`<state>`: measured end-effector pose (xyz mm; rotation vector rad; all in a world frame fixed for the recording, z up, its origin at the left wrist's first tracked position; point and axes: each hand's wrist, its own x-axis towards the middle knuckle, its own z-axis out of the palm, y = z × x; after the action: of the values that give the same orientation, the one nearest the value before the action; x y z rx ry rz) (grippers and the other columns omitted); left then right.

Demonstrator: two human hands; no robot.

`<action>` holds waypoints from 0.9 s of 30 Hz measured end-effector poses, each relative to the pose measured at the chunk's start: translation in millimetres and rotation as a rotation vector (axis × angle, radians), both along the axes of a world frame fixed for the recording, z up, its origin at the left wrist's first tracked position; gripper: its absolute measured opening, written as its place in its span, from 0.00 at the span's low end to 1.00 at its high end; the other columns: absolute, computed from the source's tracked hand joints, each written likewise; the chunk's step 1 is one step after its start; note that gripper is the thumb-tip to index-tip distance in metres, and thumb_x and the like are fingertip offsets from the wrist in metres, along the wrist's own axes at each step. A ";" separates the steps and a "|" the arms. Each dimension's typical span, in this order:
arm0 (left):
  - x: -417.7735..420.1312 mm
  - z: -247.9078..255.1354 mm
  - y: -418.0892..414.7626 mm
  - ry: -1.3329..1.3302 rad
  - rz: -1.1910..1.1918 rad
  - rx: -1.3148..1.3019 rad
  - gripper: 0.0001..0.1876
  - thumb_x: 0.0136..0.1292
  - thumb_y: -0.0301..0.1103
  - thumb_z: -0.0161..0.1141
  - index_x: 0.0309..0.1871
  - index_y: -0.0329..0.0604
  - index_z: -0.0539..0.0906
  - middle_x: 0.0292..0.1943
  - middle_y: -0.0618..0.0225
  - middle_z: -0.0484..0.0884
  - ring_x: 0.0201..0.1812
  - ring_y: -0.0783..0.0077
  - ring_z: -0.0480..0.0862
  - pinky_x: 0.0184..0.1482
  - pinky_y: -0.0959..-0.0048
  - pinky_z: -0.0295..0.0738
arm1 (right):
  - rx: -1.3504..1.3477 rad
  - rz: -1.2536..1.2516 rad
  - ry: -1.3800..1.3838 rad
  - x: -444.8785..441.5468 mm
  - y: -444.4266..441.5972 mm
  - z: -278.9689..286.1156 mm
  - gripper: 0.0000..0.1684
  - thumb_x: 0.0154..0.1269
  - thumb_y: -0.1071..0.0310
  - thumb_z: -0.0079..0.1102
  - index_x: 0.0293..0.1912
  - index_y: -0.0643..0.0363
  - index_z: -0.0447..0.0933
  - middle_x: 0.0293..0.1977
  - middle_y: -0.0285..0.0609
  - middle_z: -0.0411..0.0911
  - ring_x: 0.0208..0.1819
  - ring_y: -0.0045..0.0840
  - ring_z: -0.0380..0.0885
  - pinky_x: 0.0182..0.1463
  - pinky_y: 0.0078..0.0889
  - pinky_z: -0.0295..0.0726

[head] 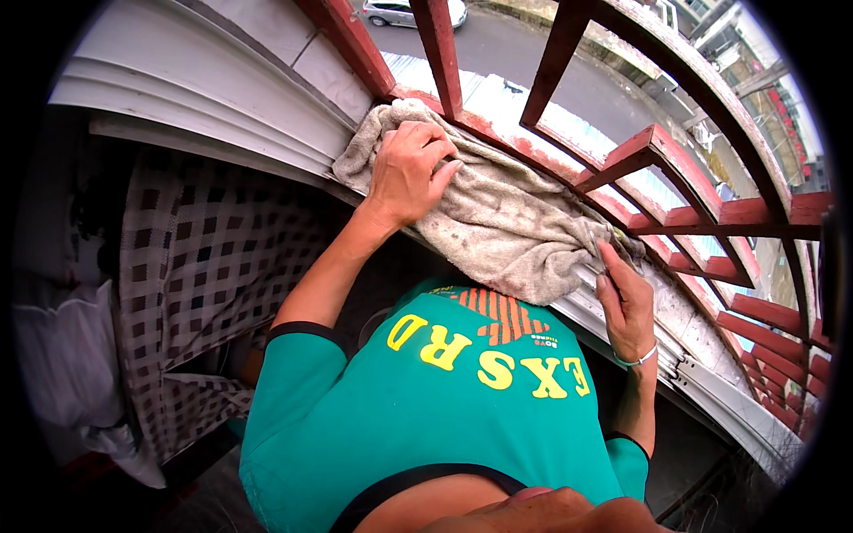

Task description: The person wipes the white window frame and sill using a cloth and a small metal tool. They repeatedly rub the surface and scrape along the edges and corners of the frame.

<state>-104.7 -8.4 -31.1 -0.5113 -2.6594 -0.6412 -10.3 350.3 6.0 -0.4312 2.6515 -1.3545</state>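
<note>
A stained, light beige cloth towel [506,216] lies bunched along the window ledge, just inside the red metal bars. My left hand [410,173] rests on its left part with bent fingers; the fingertips are partly hidden, so whether they pinch the cloth cannot be told. At the towel's right end, my right hand [626,300] holds a thin metal tool [598,252] between thumb and fingers. The tool's tip is against or very near the folds, and its exact kind cannot be made out.
Red painted window bars [560,60] run along the ledge's outer side, with a road and a parked car [400,12] below. A white window frame [726,400] continues at right. A checked cloth [200,253] hangs at left, beside white fabric [70,360].
</note>
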 end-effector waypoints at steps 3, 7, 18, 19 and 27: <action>-6.2 -8.4 1.8 -0.133 0.069 -0.180 0.23 0.63 0.44 0.70 0.52 0.35 0.84 0.56 0.52 0.80 0.60 0.49 0.77 0.66 0.53 0.70 | 0.118 0.118 0.156 -19.1 -18.7 -9.4 0.25 0.71 0.73 0.57 0.66 0.59 0.75 0.40 0.55 0.83 0.39 0.48 0.84 0.44 0.43 0.81; -9.3 -8.3 10.7 -0.250 0.095 -0.334 0.31 0.64 0.51 0.68 0.61 0.34 0.79 0.60 0.46 0.75 0.62 0.46 0.73 0.65 0.52 0.70 | 0.463 0.142 0.109 -46.7 -40.9 -15.6 0.26 0.72 0.70 0.54 0.68 0.52 0.72 0.32 0.55 0.82 0.35 0.54 0.83 0.38 0.55 0.79; 0.4 -2.3 18.3 -0.371 -0.114 -0.282 0.33 0.67 0.43 0.65 0.71 0.33 0.72 0.69 0.47 0.71 0.73 0.47 0.66 0.71 0.52 0.62 | 0.722 0.293 0.105 -87.8 -67.7 -48.4 0.31 0.66 0.74 0.48 0.69 0.62 0.67 0.38 0.56 0.83 0.38 0.51 0.84 0.40 0.54 0.81; 0.3 -4.5 18.4 -0.339 -0.113 -0.271 0.33 0.67 0.42 0.64 0.70 0.32 0.72 0.68 0.47 0.72 0.72 0.47 0.67 0.70 0.53 0.64 | 0.722 0.314 0.104 -91.4 -70.2 -47.9 0.31 0.66 0.74 0.49 0.69 0.62 0.67 0.38 0.56 0.83 0.38 0.51 0.84 0.40 0.54 0.82; -4.9 -13.1 13.9 -0.334 -0.148 -0.081 0.33 0.63 0.34 0.67 0.70 0.29 0.71 0.67 0.44 0.73 0.71 0.42 0.68 0.75 0.54 0.63 | 0.683 0.375 0.156 -124.5 -125.1 -46.6 0.27 0.67 0.73 0.48 0.65 0.65 0.71 0.32 0.54 0.84 0.37 0.51 0.85 0.40 0.52 0.83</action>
<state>-109.6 5.5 -44.2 -0.6816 -2.9921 -0.7184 -134.8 225.2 -40.7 -0.8877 2.7379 -0.2885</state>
